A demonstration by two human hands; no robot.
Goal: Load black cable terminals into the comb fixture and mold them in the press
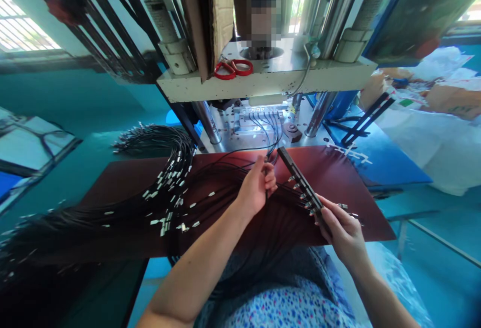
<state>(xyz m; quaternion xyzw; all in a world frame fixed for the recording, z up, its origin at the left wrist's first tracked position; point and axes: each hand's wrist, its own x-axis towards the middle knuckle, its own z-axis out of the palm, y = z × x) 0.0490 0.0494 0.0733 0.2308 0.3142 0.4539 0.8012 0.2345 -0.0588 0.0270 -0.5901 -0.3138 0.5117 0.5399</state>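
Observation:
My right hand (343,227) grips the lower end of a long dark metal bar (300,180) with a row of small silver connector pieces along its left edge. The bar is tilted, its far end pointing toward the press. To its left, my left hand (259,185) is closed with thumb and fingers pinched on what looks like a black cable, mostly hidden by the fingers. Black cables (225,167) with silver ends lie under and around both hands on the brown board (349,187).
A large bundle of black cables (176,142) with silver tips covers the board's left side. Behind stands a press with steel columns (323,112) and a lower mould (259,117) with cables running from it. Red-handled scissors (233,69) lie on the press plate. White plastic pieces (349,152) sit at right.

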